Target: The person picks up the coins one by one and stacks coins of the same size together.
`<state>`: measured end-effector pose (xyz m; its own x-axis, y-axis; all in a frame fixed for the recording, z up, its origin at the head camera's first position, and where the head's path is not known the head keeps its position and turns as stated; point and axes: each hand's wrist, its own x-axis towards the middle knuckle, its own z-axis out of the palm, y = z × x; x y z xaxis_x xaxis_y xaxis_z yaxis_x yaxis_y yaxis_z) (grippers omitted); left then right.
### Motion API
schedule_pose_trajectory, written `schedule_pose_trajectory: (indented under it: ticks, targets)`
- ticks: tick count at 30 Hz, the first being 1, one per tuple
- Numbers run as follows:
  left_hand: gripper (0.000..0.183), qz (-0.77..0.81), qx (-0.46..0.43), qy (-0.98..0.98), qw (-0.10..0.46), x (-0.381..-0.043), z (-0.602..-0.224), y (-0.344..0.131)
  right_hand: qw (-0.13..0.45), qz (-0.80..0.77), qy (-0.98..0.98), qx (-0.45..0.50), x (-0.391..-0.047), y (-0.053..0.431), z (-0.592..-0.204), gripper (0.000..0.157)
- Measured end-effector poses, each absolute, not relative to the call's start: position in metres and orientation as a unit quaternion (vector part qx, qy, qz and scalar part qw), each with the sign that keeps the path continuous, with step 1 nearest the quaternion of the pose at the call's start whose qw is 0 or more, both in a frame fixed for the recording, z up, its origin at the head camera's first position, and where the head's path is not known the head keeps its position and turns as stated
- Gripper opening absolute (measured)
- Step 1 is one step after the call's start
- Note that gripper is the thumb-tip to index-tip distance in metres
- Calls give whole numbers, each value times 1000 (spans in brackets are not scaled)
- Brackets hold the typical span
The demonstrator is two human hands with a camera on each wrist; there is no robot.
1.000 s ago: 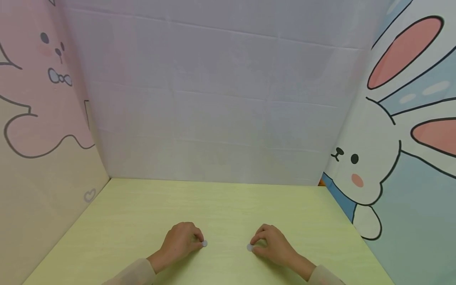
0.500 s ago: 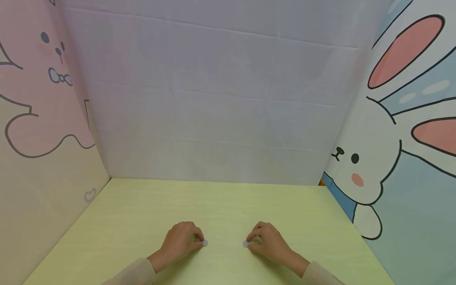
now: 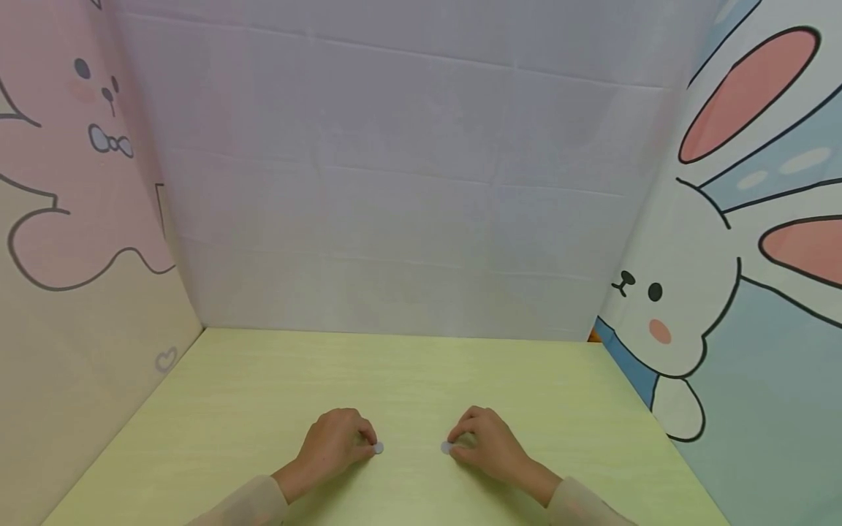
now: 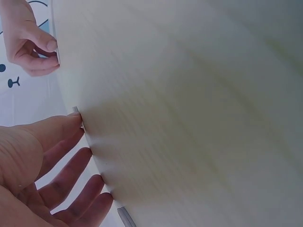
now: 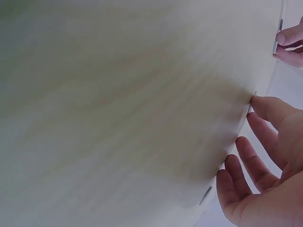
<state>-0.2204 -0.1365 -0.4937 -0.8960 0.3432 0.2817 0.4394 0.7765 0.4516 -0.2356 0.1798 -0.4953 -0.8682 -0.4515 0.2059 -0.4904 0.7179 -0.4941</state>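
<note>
Pinching with thumb and forefinger, my left hand (image 3: 334,442) holds a small, flat, pale grey disc (image 3: 378,448) at the near middle of the pale yellow-green table (image 3: 408,380). In the same manner my right hand (image 3: 490,443) grips a second pale grey disc (image 3: 446,447), to the right of the first one. Both discs lie on the table side by side, with a gap between them. The other fingers of each hand are bent loosely, their tips near the table surface. Close to my left little finger lies a narrow-looking grey piece (image 4: 126,217), and close to my right little finger a thin grey strip (image 5: 206,195); I cannot tell their full shape. At the far side hangs a creased, pale lilac sheet (image 3: 408,183). A pink cartoon animal (image 3: 92,197) is on the left wall, a white cartoon rabbit (image 3: 691,292) on the right.
</note>
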Motion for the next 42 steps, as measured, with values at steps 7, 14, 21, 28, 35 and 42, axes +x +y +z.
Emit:
schedule_pose_trajectory:
  ticks: [7, 14, 21, 28, 35, 42]
  targets:
    - [14, -261, -206, -939, 88, -221, -494, -136, 40, 278, -922, 265, -235, 173, -493, 10]
    - [14, -267, -203, -938, 83, -221, -493, -136, 39, 274, -923, 267, -237, 166, -493, 9]
    - [14, -266, -202, -939, 85, -220, -493, -136, 45, 274, -920, 278, -238, 160, -492, 9]
    - [13, -266, -202, -939, 84, -219, -492, -136, 35, 272, -925, 265, -238, 154, -492, 8]
    - [13, -264, -202, -939, 88, -219, -492, -136, 25, 280, -923, 261, -238, 152, -493, 7]
    - [14, -263, -201, -939, 89, -218, -492, -136, 31, 277, -924, 260, -238, 149, -492, 7]
